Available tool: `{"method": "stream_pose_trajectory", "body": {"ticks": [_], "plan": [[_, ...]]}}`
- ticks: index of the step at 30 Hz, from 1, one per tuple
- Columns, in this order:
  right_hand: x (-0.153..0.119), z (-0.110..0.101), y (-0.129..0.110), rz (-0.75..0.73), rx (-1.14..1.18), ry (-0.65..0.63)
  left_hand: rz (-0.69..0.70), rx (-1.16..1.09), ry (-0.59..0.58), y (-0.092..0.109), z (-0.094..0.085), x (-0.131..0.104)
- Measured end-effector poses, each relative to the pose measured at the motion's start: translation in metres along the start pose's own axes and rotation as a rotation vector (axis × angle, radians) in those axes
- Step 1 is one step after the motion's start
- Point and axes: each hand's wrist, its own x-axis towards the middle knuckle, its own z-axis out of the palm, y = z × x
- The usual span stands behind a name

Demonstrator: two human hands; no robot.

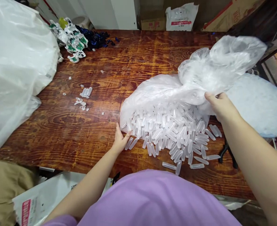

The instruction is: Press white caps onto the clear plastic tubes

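Note:
A clear plastic bag (157,86) lies on its side on the wooden table, its mouth toward me. Small translucent plastic pieces (166,125), long and narrow, spill from it in a heap. At the heap's left edge my left hand (122,138) is closed on the lower rim of the bag, thumb against fingers. My right hand (219,105) pinches the upper edge of the bag and holds it above the pieces. Some pieces lie loose on the wood near the table's front edge.
A large white sack (18,69) stands at the left. White and green parts (73,40) and dark blue pieces (96,39) are piled at the back. Another filled bag (258,103) sits at the right, near a black-handled tool (228,153). Small bits (80,103) lie left of centre.

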Motion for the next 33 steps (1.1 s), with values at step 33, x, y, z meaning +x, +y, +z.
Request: {"method": "stream_pose_trajectory", "body": {"ticks": [33], "plan": [[0.086, 0.153, -0.113, -0.558, -1.215, -0.593, -0.035, 0.183, 0.209, 0.025, 0.035, 0.019]]}}
